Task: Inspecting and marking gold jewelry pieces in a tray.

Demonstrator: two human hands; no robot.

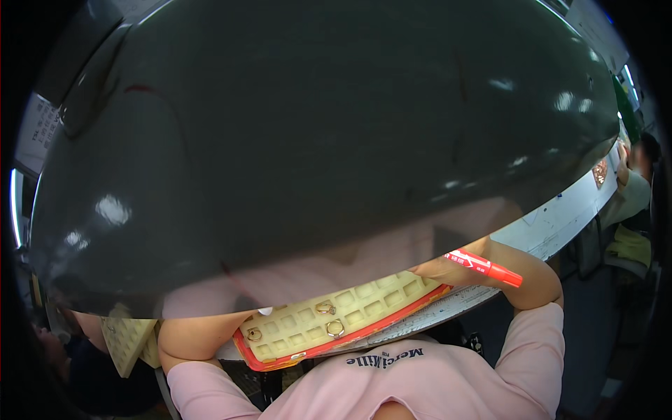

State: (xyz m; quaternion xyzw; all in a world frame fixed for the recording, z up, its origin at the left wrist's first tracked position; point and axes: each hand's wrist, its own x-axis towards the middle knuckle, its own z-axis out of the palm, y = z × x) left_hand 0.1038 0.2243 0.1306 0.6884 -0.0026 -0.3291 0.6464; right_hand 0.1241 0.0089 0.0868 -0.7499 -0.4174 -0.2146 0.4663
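Note:
A large dark glossy lampshade-like cover fills most of the view and hides much of the work. From under its edge, part of my right hand shows, with a red marker pen held in it, its end pointing right. Beneath lies a red-rimmed tray with a cream insert of square pockets. Several rings sit in it, among them a ring with a stone, another ring and one at the left end. My left hand is hidden by the cover; only the forearm shows.
Cream pocketed inserts stand tilted at the left, beside another person. A white worktable runs off to the right, where a second person's arm rests near small reddish items. A yellow cloth lies on a seat.

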